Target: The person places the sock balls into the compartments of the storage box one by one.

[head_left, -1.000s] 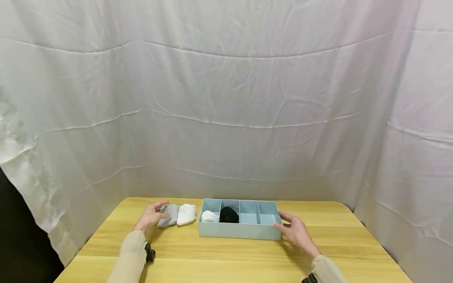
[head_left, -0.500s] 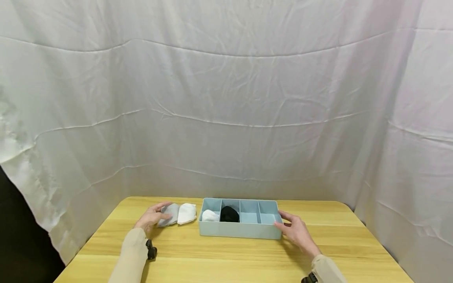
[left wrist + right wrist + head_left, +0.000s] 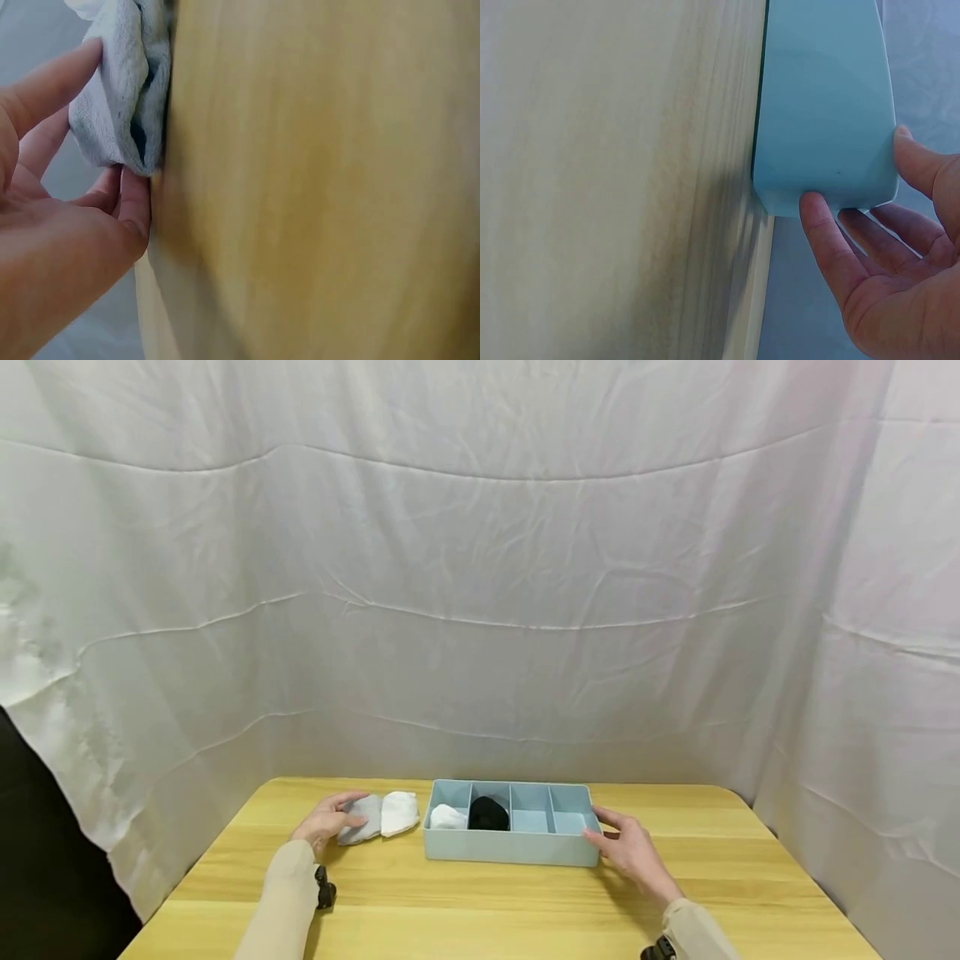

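Note:
With thumb on top and fingers at its end, my left hand (image 3: 328, 817) holds a folded grey sock (image 3: 365, 820) lying on the table. The left wrist view shows the sock (image 3: 124, 90) as soft knit in layers, its far part cut off by the frame. A folded white sock (image 3: 399, 812) lies right beside it. My right hand (image 3: 632, 847) grips the right end of a light blue divided box (image 3: 510, 848), thumb at the front corner and fingers along the end wall. A rolled white sock (image 3: 447, 817) sits in the leftmost compartment, a black one (image 3: 489, 814) in the compartment beside it.
The box stands on a light wooden table (image 3: 480, 910) near its back edge. White curtains (image 3: 480, 610) hang behind and at both sides. Each wrist wears a small black camera, one of them on the left sleeve (image 3: 324, 887).
My left hand has shifted very slightly to the right along with the grey sock. The right hand stays at the box's end, and the socks in the box have not moved.

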`<state>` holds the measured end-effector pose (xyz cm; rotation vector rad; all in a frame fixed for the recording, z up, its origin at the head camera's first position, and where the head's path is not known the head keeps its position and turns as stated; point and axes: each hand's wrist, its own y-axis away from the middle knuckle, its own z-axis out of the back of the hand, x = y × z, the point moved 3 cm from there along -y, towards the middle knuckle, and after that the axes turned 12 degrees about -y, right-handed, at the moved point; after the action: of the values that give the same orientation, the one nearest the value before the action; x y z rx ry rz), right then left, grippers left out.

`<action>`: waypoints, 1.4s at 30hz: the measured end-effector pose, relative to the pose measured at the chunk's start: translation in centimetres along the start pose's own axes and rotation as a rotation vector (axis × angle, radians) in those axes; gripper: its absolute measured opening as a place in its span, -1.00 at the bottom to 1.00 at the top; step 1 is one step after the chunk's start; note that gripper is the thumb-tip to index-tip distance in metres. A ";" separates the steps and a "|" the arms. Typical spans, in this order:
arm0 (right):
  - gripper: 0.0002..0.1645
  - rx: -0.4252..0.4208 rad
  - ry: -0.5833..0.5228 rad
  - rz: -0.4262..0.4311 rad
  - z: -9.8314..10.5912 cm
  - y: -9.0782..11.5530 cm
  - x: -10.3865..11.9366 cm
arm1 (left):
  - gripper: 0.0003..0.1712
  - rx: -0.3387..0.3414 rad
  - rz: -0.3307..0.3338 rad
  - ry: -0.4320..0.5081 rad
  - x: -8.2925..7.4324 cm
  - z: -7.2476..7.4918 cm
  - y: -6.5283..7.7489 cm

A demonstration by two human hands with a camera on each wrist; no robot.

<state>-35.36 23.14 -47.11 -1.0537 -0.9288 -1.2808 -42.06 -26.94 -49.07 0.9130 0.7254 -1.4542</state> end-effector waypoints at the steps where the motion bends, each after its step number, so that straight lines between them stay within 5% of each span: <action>1: -0.30 0.001 0.002 -0.001 0.0 0.0 0.0 | -0.33 -0.010 0.001 -0.009 0.0 0.0 0.0; 13: -0.31 0.003 0.016 0.008 0.2 0.0 -0.2 | -0.47 -0.074 0.031 -0.118 -0.2 -0.5 0.2; 26: -0.30 -0.004 0.034 0.002 0.2 0.0 0.1 | -0.46 -0.224 0.066 -0.035 -1.3 0.0 0.6; 35: -0.29 0.003 0.043 -0.002 0.1 -0.1 0.0 | -0.33 -0.361 0.019 -0.097 -2.4 0.8 0.6; 42: -0.29 -0.007 0.040 -0.010 0.0 -0.1 0.1 | -0.45 -0.437 -0.091 -0.127 -3.7 0.9 1.1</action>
<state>-35.41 23.12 -46.98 -1.0264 -0.9016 -1.3095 -41.12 -26.00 -45.34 0.4531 0.9510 -1.3449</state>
